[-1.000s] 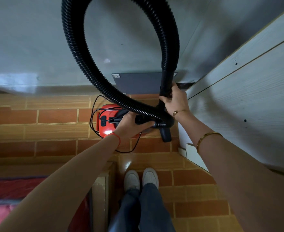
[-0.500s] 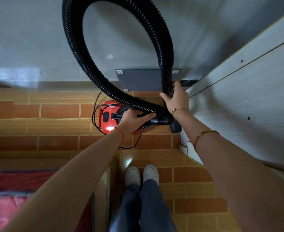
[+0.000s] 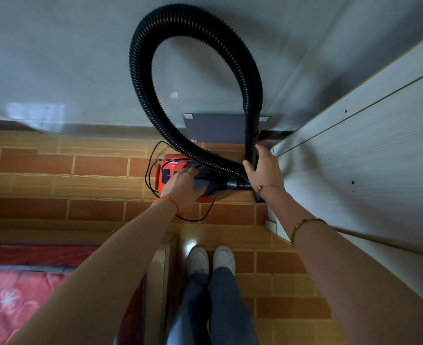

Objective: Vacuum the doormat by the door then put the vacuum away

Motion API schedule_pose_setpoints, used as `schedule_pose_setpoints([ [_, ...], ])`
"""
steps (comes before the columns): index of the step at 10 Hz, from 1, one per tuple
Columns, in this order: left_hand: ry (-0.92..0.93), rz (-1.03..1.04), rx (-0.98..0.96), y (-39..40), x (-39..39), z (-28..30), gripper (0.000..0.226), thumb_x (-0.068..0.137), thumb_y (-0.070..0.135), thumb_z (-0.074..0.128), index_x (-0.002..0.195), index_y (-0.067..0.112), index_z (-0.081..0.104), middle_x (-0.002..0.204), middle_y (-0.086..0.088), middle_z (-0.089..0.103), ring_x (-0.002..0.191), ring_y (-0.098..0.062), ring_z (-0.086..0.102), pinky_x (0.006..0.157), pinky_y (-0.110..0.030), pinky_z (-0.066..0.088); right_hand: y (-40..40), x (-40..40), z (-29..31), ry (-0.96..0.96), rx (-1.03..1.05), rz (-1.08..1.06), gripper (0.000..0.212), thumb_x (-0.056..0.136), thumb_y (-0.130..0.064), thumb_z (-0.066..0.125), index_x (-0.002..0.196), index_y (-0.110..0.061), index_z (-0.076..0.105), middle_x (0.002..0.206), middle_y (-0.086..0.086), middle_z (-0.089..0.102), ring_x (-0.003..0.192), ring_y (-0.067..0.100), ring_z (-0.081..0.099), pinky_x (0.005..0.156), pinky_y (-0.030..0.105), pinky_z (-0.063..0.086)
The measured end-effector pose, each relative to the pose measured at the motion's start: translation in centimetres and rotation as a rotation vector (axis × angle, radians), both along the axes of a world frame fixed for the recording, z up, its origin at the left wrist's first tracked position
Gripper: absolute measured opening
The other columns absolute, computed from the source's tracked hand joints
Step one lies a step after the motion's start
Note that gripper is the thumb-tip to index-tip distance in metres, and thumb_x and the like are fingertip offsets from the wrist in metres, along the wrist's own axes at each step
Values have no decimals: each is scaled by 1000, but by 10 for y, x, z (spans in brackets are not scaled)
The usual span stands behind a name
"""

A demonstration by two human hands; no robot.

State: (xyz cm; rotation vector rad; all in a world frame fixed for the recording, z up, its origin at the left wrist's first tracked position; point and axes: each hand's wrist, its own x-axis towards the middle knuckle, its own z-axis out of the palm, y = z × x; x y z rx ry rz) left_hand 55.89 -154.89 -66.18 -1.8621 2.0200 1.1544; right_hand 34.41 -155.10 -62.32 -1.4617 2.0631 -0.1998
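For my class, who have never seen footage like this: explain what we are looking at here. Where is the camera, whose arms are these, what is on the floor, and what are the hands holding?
There is no machine filming here. The camera sits on a person's head and looks down, so the two arms reaching forward are that person's own, and their white shoes show at the bottom.

On the tiled floor stands a small red vacuum cleaner, close to a grey wall. Its black ribbed hose loops up in front of the wall and comes down again as a rigid tube. A thin black cord lies loosely around the vacuum.

The left hand rests on top of the vacuum, fingers curled at its dark handle. The right hand holds the rigid tube near its lower end, beside a pale wooden panel. A red patterned mat lies at the lower left.
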Motion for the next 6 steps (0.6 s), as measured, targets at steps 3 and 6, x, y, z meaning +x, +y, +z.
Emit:
schedule_pose_setpoints([
  [3, -124, -91, -160, 7, 39, 70, 42, 91, 32, 59, 129, 16, 51, 126, -3, 55, 111, -22, 53, 88, -36, 51, 14, 11, 53, 129, -20, 228, 55, 94, -30, 56, 142, -8, 39, 143, 14, 45, 135, 30, 37, 113, 42, 32],
  [6, -241, -168, -425, 10, 61, 179, 46, 97, 30, 50, 138, 12, 46, 137, -7, 52, 128, -24, 45, 114, -38, 31, 24, 23, 152, 140, -45, 350, 59, 95, -33, 56, 146, -12, 34, 150, 10, 37, 141, 31, 27, 118, 42, 23],
])
